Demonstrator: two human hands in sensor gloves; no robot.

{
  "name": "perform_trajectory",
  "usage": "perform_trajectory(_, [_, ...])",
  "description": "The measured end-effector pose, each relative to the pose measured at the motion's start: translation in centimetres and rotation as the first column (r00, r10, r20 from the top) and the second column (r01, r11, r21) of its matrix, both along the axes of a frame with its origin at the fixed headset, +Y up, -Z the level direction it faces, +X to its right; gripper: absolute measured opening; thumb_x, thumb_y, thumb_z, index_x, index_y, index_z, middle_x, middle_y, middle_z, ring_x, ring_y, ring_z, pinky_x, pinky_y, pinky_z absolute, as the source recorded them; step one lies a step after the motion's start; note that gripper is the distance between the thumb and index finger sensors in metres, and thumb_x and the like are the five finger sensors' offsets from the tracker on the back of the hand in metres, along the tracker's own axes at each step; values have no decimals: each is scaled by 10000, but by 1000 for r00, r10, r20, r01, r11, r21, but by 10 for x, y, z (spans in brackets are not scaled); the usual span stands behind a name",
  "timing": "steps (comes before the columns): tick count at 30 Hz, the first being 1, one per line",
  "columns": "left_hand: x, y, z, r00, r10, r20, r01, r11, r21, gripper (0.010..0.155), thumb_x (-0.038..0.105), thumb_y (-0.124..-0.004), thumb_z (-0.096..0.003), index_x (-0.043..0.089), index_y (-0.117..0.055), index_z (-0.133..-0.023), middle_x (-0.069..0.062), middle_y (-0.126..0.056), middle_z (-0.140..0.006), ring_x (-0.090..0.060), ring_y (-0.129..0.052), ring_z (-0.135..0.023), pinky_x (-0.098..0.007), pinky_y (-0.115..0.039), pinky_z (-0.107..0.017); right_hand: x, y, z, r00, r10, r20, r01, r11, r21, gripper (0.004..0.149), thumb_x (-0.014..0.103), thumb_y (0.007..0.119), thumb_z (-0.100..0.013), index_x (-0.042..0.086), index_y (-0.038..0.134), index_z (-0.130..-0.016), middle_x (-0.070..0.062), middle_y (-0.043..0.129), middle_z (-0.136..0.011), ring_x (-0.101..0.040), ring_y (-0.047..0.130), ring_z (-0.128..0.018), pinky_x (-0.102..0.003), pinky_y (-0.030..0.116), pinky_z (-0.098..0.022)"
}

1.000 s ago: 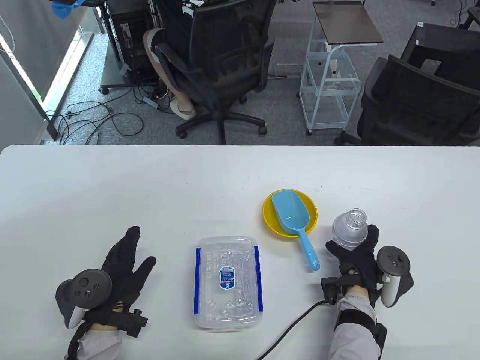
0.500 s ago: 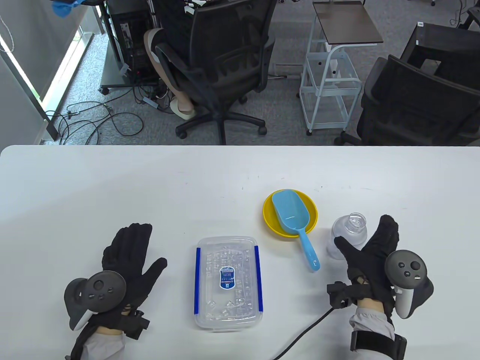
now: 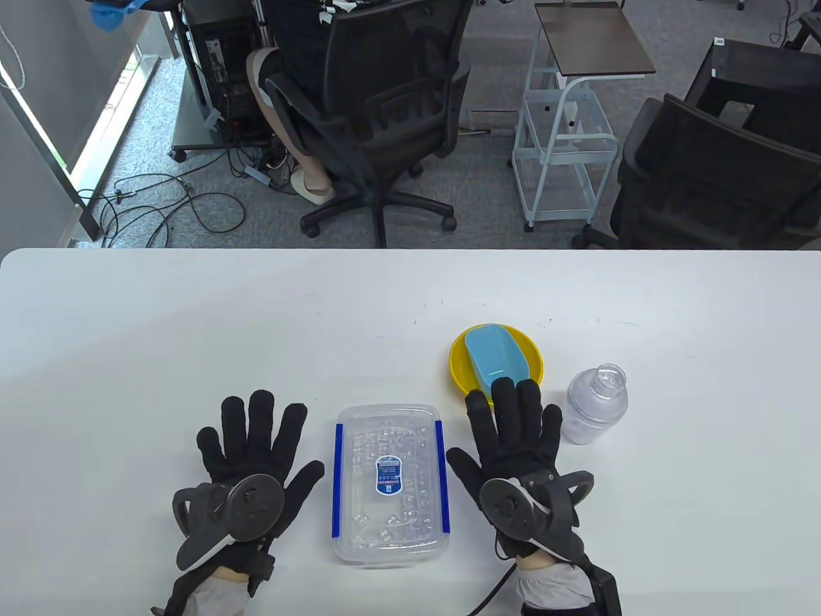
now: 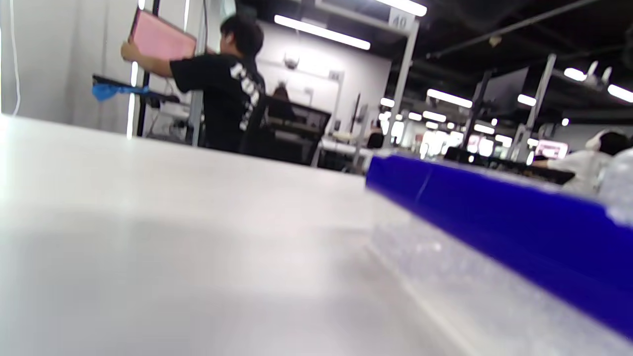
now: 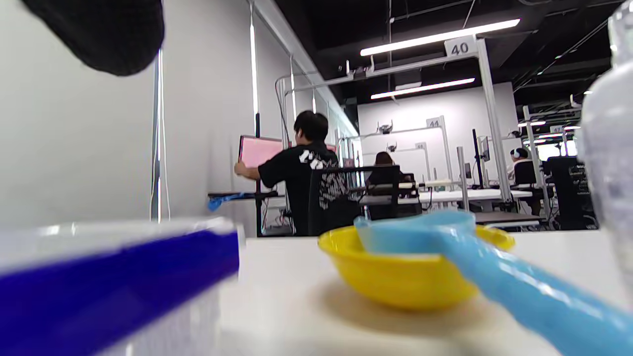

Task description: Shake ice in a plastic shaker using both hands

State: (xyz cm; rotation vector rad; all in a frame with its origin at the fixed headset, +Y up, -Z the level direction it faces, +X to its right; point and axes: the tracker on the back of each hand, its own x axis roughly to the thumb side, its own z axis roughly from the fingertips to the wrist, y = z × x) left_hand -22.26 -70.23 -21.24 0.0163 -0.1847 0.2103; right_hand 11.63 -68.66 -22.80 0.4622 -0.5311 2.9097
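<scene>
A clear plastic shaker (image 3: 595,404) stands upright and uncapped at the right, its side edging the right wrist view (image 5: 610,168). The lidded clear ice box (image 3: 390,483) with blue clips (image 4: 499,232) (image 5: 113,282) lies between my hands. A blue scoop (image 3: 495,360) (image 5: 484,269) rests in a yellow bowl (image 3: 459,366) (image 5: 395,277). My left hand (image 3: 253,436) lies flat and spread left of the box, holding nothing. My right hand (image 3: 510,417) lies flat between box and shaker, covering the scoop's handle, fingers straight.
The white table (image 3: 192,321) runs wide to the left and far side. Beyond its far edge stand office chairs (image 3: 385,96), a light cart (image 3: 571,128) and floor cables. A cable (image 3: 490,590) trails from my right wrist.
My right hand let go of the shaker and moved left, now lying flat beside the box. My left hand shifted right toward the box and spread flat.
</scene>
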Motion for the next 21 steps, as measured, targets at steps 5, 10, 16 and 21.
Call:
perform_trajectory(5, [-9, -8, -3, 997, 68, -33, -71, 994, -87, 775, 636, -504, -618, 348, -30, -1159, -122, 40, -1217, -394, 143, -1041, -761, -89, -686, 5, -11, -2, 998, 32, 46, -24, 989, -148, 795, 500, 720, -523, 231, 232, -1091, -206, 176, -1163, -512, 113, -1039, -778, 235, -676])
perform_trajectory(10, [-9, -9, -3, 997, 81, -11, -82, 990, -116, 765, 624, -522, -618, 334, -94, -1182, -137, -22, -1237, -405, 77, -1068, -767, -124, -693, 8, -12, -2, 999, 10, 52, -1, 985, -174, 764, 488, 701, -527, 204, 275, -1094, -222, 212, -1158, -520, 149, -1032, -771, 259, -677])
perform_trajectory(16, [-11, -12, -5, 993, 114, 1, -113, 983, -143, 757, 616, -530, -620, 327, -127, -1193, -158, -67, -1246, -418, 38, -1084, -773, -148, -695, 9, -15, -5, 999, 4, 33, 5, 960, -278, 761, 507, 693, -526, 189, 308, -1101, -235, 253, -1158, -534, 176, -1030, -769, 280, -676])
perform_trajectory(21, [-8, -12, -5, 991, 128, 21, -123, 979, -164, 764, 613, -542, -621, 319, -133, -1196, -180, -88, -1248, -436, 12, -1090, -778, -168, -698, 11, -13, -5, 999, -22, 29, 30, 957, -289, 769, 514, 697, -523, 185, 311, -1101, -239, 262, -1158, -537, 177, -1029, -769, 281, -676])
